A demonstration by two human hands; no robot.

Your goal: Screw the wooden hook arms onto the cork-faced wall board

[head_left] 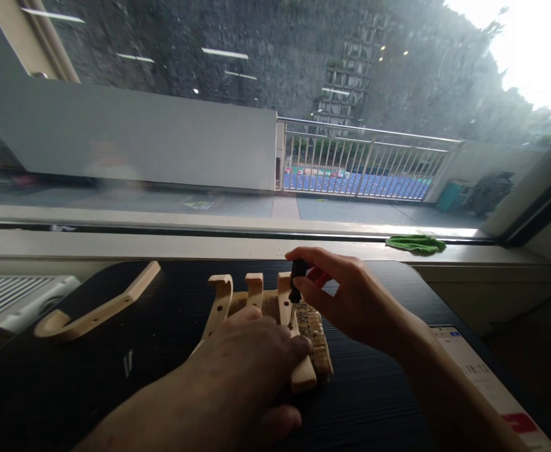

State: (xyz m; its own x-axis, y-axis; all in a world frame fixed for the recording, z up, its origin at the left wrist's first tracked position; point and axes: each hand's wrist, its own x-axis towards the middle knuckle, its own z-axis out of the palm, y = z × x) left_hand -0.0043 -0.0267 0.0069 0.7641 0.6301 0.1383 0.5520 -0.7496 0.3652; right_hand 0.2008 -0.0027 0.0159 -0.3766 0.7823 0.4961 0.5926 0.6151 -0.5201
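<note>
Screw-driving looks in hand; the right grip (350,289) holds a screwdriver (297,276); the left grip (256,351) pins the rightmost wooden hook (304,375); steady turning seems needed.

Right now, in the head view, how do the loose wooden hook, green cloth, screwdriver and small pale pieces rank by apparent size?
1. Loose wooden hook
2. Green cloth and screwdriver: too close to rank; right hand partly hides the latter
3. Small pale pieces
</note>
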